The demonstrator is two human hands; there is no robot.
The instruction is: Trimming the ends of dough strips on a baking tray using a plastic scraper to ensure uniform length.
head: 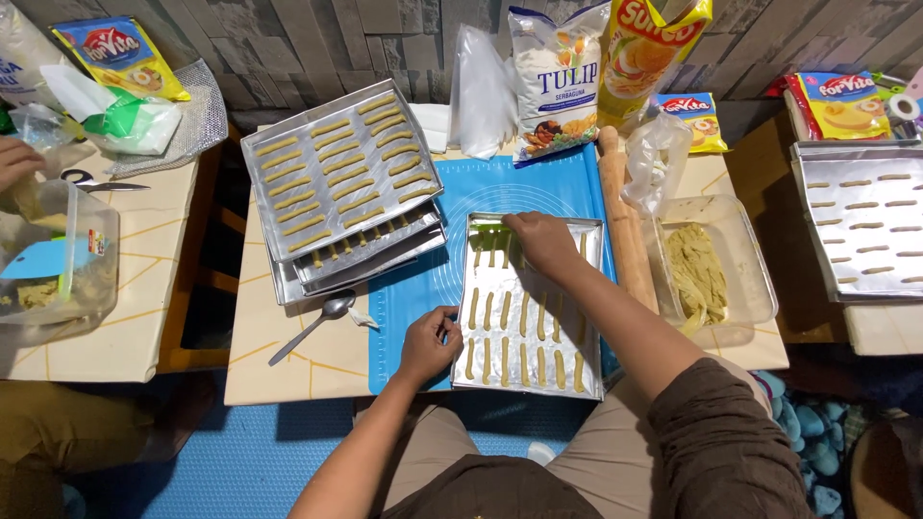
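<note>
R hand [540, 240], fingers curled, pinches a green tool [489, 229] at the far-left end of the metal tray [527, 384]; grip partly hidden. L hand [430, 343], loosely closed, holds the tray's near-left edge. Tray sits on blue mat [413, 288] w/ rows of dough sticks [524, 363]. Rolling pin [623, 226] just right; spoon [315, 326] left; stacked filled trays [341, 183] far left.
</note>
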